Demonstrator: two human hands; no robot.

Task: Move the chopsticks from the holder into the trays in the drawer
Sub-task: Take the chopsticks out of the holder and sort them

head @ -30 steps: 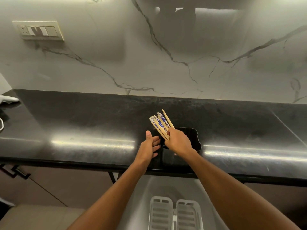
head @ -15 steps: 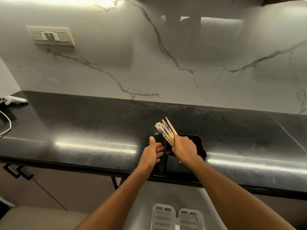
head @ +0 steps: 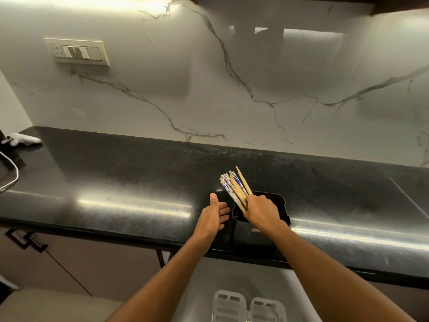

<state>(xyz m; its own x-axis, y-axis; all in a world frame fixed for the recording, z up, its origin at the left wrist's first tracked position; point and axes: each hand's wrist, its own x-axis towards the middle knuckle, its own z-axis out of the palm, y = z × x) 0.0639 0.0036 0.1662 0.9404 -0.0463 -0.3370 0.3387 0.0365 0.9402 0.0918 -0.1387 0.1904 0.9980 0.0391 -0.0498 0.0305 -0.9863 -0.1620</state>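
A black holder (head: pixel 282 211) stands near the front edge of the dark counter. My right hand (head: pixel 262 211) is closed around a bundle of several chopsticks (head: pixel 235 187), wooden with blue-and-white patterned tops, which slant up and left out of the holder's mouth. My left hand (head: pixel 213 216) rests flat against the holder's left side, fingers apart and thumb up. Below the counter, two pale slotted trays (head: pixel 249 306) lie side by side in the open drawer (head: pixel 202 287); only their far ends show.
The black countertop (head: pixel 116 180) runs the full width under a marble backsplash with a switch plate (head: pixel 76 52). A white cable (head: pixel 10 175) and a white object (head: pixel 23 138) lie at the far left. Cabinet handles (head: pixel 25 240) sit below the counter at left.
The view has tilted up slightly, so everything sits lower in frame. My right hand keeps its grip on the chopsticks at the holder's mouth; my left stays against the holder.
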